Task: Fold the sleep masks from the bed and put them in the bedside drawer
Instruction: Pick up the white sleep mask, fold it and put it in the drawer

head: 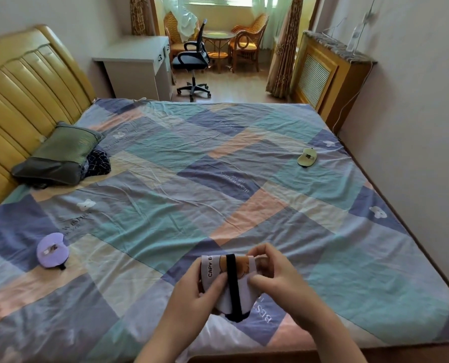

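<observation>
I'm holding a white sleep mask [222, 277] in both hands, just above the near edge of the bed [218, 158]. My left hand [194, 297] is gripping its left side, thumb pressing on the front by the printed letters "CAPY B". My right hand [273, 275] is pinching the right side, fingers curling over the top edge and thumb lying across the fabric. The mask is looking folded over on itself, and its black elastic strap [233, 286] is running straight down the middle, from the top edge to a dark loop hanging at the bottom. A cartoon figure is showing partly behind the strap.

Two more masks are lying on the patchwork sheet. A purple sleep mask [51, 250] is sitting to the near left, well apart from my hands, with a small black bit of strap poking out at its near edge. A pale green sleep mask [306, 157] is resting far to the right, close to the wall-side edge of the bed.

At the far left, a dark green pillow [61, 155] is leaning against the yellow headboard [27, 82], with a dark patterned cloth [99, 162] tucked just beside it. Beyond the bed, a white desk [137, 66] and a black office chair [193, 64] are standing on the wooden floor.
</observation>
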